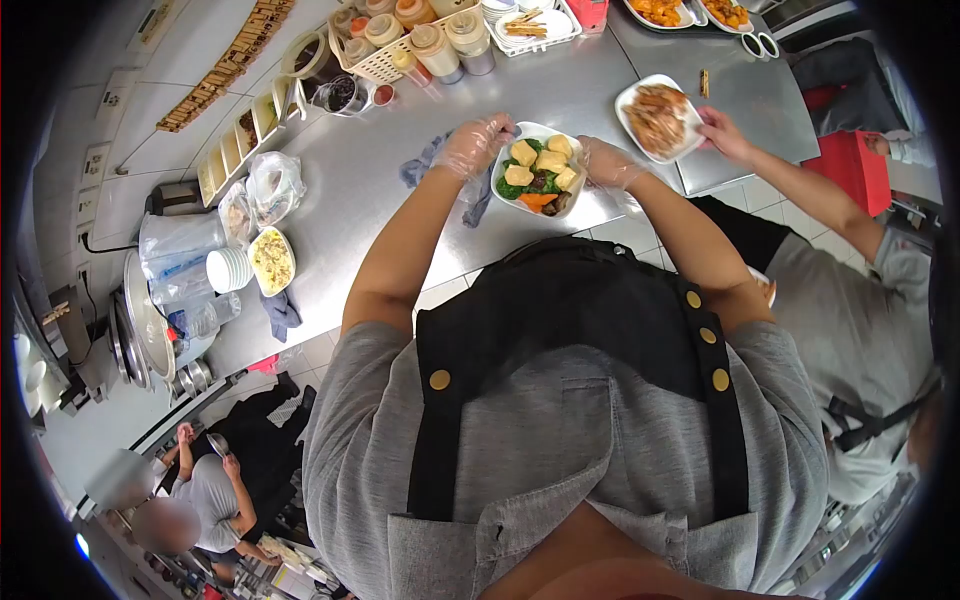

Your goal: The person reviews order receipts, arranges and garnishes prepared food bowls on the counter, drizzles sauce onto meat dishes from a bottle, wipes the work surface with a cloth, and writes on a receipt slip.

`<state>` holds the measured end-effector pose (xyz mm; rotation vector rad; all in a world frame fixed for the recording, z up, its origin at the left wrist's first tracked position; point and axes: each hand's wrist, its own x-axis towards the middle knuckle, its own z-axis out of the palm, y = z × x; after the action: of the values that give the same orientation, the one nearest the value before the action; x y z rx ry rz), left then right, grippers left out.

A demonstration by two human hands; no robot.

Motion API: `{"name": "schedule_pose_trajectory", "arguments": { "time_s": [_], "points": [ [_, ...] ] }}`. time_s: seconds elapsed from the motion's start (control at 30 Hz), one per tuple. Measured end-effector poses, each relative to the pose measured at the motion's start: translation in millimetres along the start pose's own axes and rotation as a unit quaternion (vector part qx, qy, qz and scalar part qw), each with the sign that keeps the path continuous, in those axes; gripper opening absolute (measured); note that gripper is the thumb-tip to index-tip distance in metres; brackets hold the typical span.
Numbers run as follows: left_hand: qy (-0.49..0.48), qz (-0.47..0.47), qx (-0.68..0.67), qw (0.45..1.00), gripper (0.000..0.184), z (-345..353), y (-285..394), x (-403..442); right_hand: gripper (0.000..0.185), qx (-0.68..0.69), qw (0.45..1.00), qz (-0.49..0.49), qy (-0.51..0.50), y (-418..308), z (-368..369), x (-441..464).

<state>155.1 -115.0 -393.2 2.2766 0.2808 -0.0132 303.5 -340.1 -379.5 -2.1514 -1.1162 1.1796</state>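
Heathered grey shirt (530,440) nearest, filmy-gloved left hand (478,147) and right hand (609,163) grip a squarish white dish (540,129), perhaps ceramic.

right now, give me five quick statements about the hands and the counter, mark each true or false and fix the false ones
1. The wearer's left hand and right hand are both gloved. True.
2. They are at a plate of noodles. False: their plate holds broccoli and yellow chunks.
3. A blue cloth lies by the left hand. True.
4. The co-worker's hand at the other plate is gloved. False: it is bare.
5. A stack of bowls stands beside the yellow food. True.
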Motion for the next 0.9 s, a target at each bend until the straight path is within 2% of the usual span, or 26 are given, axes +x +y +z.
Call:
{"name": "schedule_pose_trajectory", "arguments": {
  "time_s": [0.03,0.1,0.17,0.27,0.33,0.4,0.47,0.53,0.57,0.6,0.67,0.7,0.73,0.77,0.8,0.83,0.87,0.9],
  "points": [
    [-0.001,0.001,0.000,1.000,0.007,3.1,-6.6,1.1,0.037,0.003,1.000,0.006,0.012,8.7,4.6,4.4],
    [0.030,0.087,-0.020,0.996,0.012,11.4,-25.8,-2.9,0.037,0.016,0.999,-0.019,0.024,28.2,12.5,13.2],
    [0.019,0.092,0.017,0.995,0.016,13.8,-35.6,-8.4,0.036,0.026,0.998,-0.051,0.023,31.0,13.6,14.6],
    [0.012,0.081,0.086,0.993,0.020,6.0,-19.5,-27.8,0.038,0.054,0.998,-0.037,0.025,32.7,16.7,17.6],
    [0.015,0.065,0.116,0.991,0.021,5.3,-16.6,-38.0,0.039,0.021,0.999,0.003,0.029,35.3,17.7,20.2],
    [0.019,0.055,-0.043,0.997,0.021,15.0,-35.9,-47.0,0.038,0.033,0.999,0.015,0.029,37.3,18.6,21.9],
    [0.026,0.040,-0.049,0.998,0.021,15.8,-34.8,-59.0,0.038,0.045,0.998,0.027,0.028,44.9,21.9,24.3],
    [0.035,0.025,-0.054,0.998,0.021,13.3,-36.5,-72.4,0.035,0.061,0.998,-0.016,0.027,47.8,23.3,25.0],
    [-0.017,-0.060,-0.167,0.984,0.019,8.6,-40.0,-78.8,0.035,0.064,0.997,-0.027,0.028,47.7,21.8,25.5],
    [-0.069,-0.143,-0.276,0.948,0.018,3.3,-43.8,-84.3,0.034,0.067,0.997,-0.038,0.029,47.6,20.3,26.2],
    [-0.105,-0.173,-0.260,0.944,0.018,-20.0,-37.3,-96.0,0.029,0.113,0.993,0.039,-0.007,28.4,13.7,10.4],
    [-0.141,-0.206,-0.243,0.937,0.020,-28.7,-35.8,-101.1,0.029,0.111,0.993,0.039,-0.008,26.7,14.8,6.8],
    [-0.052,-0.208,-0.332,0.918,0.030,-27.5,-35.0,-104.6,0.027,0.147,0.986,0.072,-0.026,25.9,16.0,5.0],
    [-0.049,-0.209,-0.334,0.918,0.030,-24.1,-32.7,-108.2,0.025,0.183,0.977,0.104,-0.044,24.0,17.8,3.2],
    [-0.007,-0.166,-0.198,0.966,0.034,-16.6,-29.1,-113.2,0.025,0.181,0.977,0.103,-0.045,22.3,21.7,2.8],
    [0.034,-0.121,-0.057,0.990,0.038,-12.9,-19.1,-118.9,0.025,0.231,0.965,0.121,-0.030,20.9,27.1,1.9],
    [0.050,-0.006,0.074,0.996,0.041,-2.0,-24.0,-127.5,0.024,0.279,0.950,0.139,-0.015,20.0,31.2,0.8],
    [0.053,-0.009,0.072,0.996,0.041,1.2,-24.0,-128.8,0.024,0.276,0.951,0.140,-0.018,18.9,33.5,0.9]
  ]
}}
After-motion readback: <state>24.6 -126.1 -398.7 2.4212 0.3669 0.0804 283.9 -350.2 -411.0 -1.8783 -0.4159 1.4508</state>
